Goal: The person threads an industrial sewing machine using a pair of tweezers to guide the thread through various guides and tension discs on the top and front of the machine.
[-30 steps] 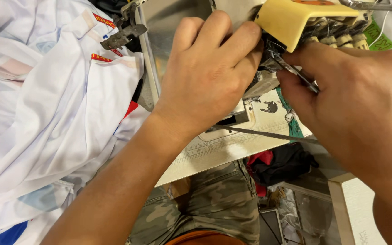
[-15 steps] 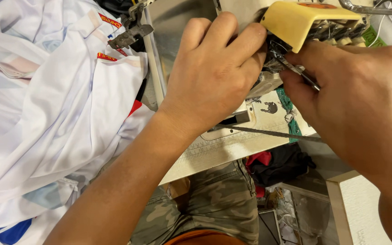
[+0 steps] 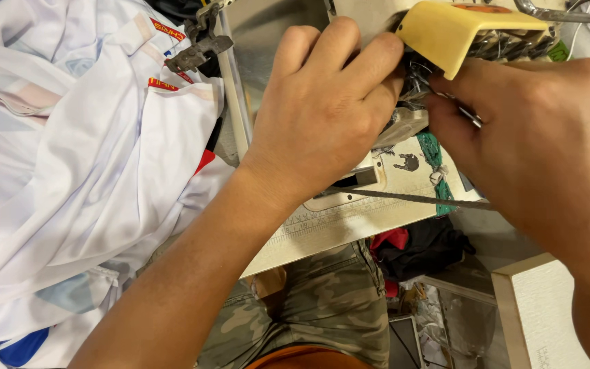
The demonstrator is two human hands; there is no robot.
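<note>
Left hand (image 3: 322,116): centre of the frame, fingers curled narrow and pressed against the dark metal parts under the yellow guard; what it grips, if anything, is hidden.
Right hand (image 3: 534,143): right side of the frame, fingers pinched tight on thin metal tweezers (image 3: 469,116), their tips pointing toward the left hand's fingertips.
Yellow guard (image 3: 459,31): upper right, smooth moulded plastic with a rounded, down-curved lip, covering the machine's shiny thread parts.
Machine bed (image 3: 377,198): cream, flat and hard, with a printed ruler scale along its lower edge and a small dark animal-shaped sticker (image 3: 410,162) near the middle.
Green fabric strip (image 3: 435,154): knitted, beside the sticker.
White garments (image 3: 69,157): left half of the frame, smooth, creased cloth heaped in folds, with small red rectangular labels (image 3: 162,84) at upper left.
Camouflage trousers (image 3: 322,301): bottom centre.
</note>
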